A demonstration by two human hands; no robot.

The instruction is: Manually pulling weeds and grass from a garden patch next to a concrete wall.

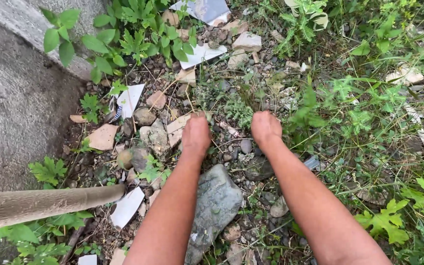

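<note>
Both my bare arms reach forward over stony ground. My left hand (196, 135) is curled with its fingers tucked under, knuckles up, over small stones and tile shards. My right hand (266, 127) is also curled into a loose fist, over gravel beside low green weeds (236, 110). Neither hand shows anything held; the fingertips are hidden. A large grey-green stone (217, 206) lies between my forearms.
A wooden handle (45, 205) lies across the lower left. A concrete slab (15, 103) fills the left side. White and tan tile fragments (129, 99) and stones are scattered about. Dense weeds and grass (379, 122) cover the right side.
</note>
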